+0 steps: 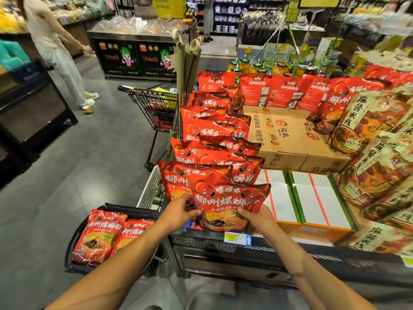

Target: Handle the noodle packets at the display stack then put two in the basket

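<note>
At the far left, a person in pale clothes is seen standing in the aisle. Lower down, two red packets are laid side by side in a black basket on the floor. Behind it, a black cart is parked against the display.

The left hand is curled round the left edge of the front packet, thumb on its face. The same packet is pinched at its lower right corner by the right hand. It is held upright at the front end of a row of red packets that runs back along the left edge of the display; about eight can be counted, though overlaps make the number unsure. A price tag is fixed on the rail just below.

To the right, two brown cartons are set side by side, above two white boxes. Beige packets are stacked at the far right; their number cannot be told.
</note>
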